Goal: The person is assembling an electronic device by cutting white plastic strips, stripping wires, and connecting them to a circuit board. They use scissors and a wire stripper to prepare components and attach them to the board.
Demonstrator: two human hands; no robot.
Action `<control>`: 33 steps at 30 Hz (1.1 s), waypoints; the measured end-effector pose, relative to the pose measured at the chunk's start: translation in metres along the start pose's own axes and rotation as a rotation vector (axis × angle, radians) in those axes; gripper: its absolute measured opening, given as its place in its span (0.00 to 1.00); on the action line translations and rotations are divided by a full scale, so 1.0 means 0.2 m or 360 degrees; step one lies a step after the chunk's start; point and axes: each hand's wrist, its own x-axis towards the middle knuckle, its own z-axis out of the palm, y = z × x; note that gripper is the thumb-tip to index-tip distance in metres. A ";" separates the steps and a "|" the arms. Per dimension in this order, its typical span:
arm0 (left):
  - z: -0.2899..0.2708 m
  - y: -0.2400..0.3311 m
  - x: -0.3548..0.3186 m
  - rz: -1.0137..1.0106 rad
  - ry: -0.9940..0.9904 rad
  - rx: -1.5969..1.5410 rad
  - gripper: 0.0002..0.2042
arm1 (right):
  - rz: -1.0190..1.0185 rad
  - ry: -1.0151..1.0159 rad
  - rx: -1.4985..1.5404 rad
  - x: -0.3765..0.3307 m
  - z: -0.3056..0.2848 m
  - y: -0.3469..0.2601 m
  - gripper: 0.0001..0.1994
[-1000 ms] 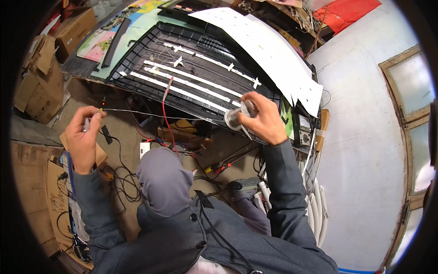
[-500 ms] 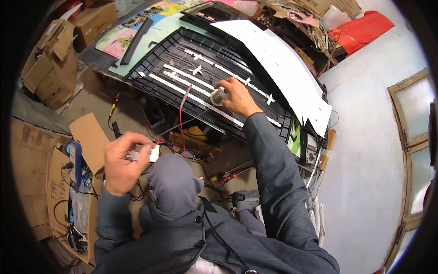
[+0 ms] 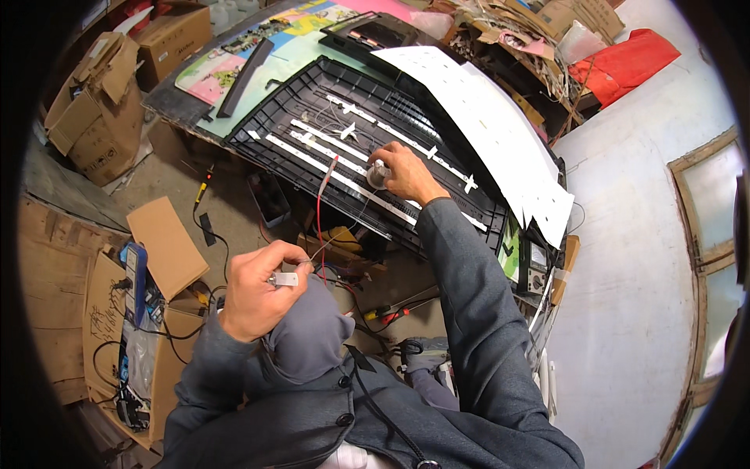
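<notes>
My right hand (image 3: pixel 402 173) is closed around a small silvery-grey wire spool (image 3: pixel 377 175), over the white LED strips inside a black TV back shell (image 3: pixel 269 109). A thin grey wire (image 3: pixel 334 244) runs from near the spool down to the fingertips of my left hand (image 3: pixel 262 293). Those fingers are pinched on the wire's end, and a small white flat piece (image 3: pixel 286 279) with a metallic part pokes out of the same hand. A red test lead (image 3: pixel 326 178) with a pale tip reaches up over the shell's near edge beside the right hand.
A large white sheet (image 3: pixel 484 117) leans along the shell's right side. A multimeter (image 3: pixel 535 270) stands at the table's right end. Below lie cables, a yellow-handled tool (image 3: pixel 204 187) and a black bin (image 3: pixel 269 199). Cardboard boxes (image 3: pixel 94 129) and a blue power strip (image 3: pixel 134 281) are at left.
My left hand has moved right and toward me, and the wire now stretches taut from its fingertips. My right hand keeps the spool over the strips. The view has shifted slightly.
</notes>
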 end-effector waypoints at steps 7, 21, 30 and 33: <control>0.04 0.03 0.02 -0.0055 0.0123 -0.0126 0.04 | -0.0032 0.0003 0.0004 0.00 0.04 -0.01 0.25; 0.08 0.11 0.22 0.0101 0.0096 -0.0020 0.03 | -0.0073 0.0424 0.1296 -0.35 -0.19 -0.37 0.12; 0.20 0.19 0.26 0.0131 -0.0173 -0.0328 0.05 | -0.0135 0.0650 0.1289 -0.69 -0.19 -0.69 0.06; 0.25 0.19 0.24 0.0070 -0.0268 -0.0523 0.04 | -0.0016 0.0767 0.1630 -0.74 -0.10 -0.70 0.05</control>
